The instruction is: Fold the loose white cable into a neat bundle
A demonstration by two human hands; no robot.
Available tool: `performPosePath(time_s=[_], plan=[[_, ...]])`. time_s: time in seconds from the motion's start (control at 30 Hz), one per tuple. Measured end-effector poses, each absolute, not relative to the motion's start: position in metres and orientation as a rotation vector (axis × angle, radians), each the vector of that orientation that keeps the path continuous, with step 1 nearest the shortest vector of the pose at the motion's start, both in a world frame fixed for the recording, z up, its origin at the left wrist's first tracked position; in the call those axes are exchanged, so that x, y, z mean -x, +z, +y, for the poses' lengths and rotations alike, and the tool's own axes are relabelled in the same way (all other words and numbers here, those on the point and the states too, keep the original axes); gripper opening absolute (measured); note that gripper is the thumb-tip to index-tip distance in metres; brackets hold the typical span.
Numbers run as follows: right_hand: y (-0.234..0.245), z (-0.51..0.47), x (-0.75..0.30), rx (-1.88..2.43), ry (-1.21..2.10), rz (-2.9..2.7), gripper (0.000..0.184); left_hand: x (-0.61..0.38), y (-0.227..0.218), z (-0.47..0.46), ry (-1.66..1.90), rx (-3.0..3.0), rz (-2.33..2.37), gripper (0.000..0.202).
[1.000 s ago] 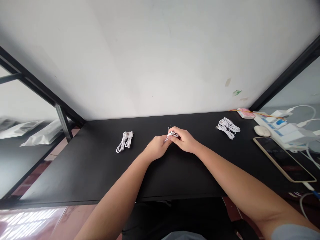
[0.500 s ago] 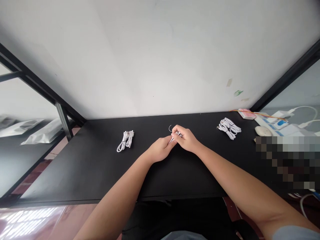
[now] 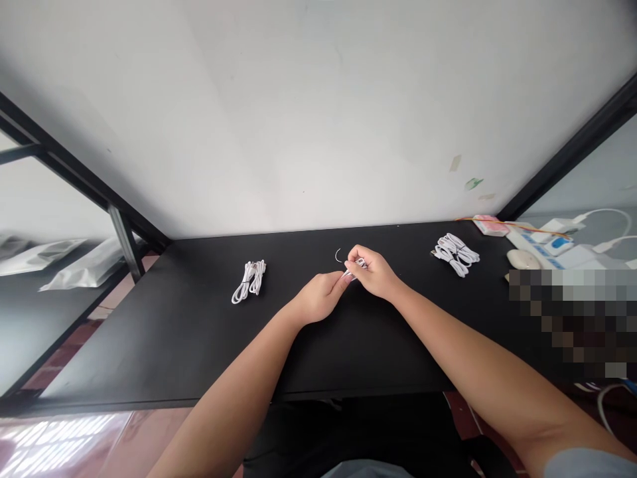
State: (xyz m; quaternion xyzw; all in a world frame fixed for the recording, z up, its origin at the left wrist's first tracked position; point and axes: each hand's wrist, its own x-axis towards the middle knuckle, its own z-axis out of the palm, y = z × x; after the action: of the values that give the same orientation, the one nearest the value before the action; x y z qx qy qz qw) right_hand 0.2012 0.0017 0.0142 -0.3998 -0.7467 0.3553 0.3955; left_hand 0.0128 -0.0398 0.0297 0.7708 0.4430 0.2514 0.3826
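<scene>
Pinching one small white cable [image 3: 354, 268] between both hands.
Left hand [image 3: 318, 297] steadies; right hand [image 3: 375, 272] grips (bundled cables [image 3: 249, 281] nearby).

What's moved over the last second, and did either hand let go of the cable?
Neither let go. The right hand slid slightly right and away, keeping the white cable pinched; the left hand followed, its fingertips still on the cable. The coiled cable on the left, the bundle on the right and the table stayed put.
</scene>
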Motion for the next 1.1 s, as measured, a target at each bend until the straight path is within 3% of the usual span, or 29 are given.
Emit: performPosePath(time_s=[0.2,0.47,0.77,1.0,1.1], plan=[[0.011,0.011,-0.205,0.999,1.049,-1.728,0.040,-0.007,0.022,-0.034,0.724,-1.899,1.198,0.049],[-0.009,0.028,-0.222,1.300,0.700,-1.802,0.028,0.007,0.004,-0.012,0.894,-1.750,1.364,0.053],[-0.010,0.054,-0.208,1.316,0.512,-2.179,0.040,0.015,-0.002,-0.006,0.951,-1.623,1.339,0.052],[-0.008,0.075,-0.196,1.344,0.574,-2.178,0.013,0.015,-0.006,-0.003,1.043,-1.526,1.307,0.050],[-0.011,0.071,-0.196,1.336,0.510,-2.169,0.010,0.016,-0.007,-0.002,1.067,-1.470,1.312,0.049]])
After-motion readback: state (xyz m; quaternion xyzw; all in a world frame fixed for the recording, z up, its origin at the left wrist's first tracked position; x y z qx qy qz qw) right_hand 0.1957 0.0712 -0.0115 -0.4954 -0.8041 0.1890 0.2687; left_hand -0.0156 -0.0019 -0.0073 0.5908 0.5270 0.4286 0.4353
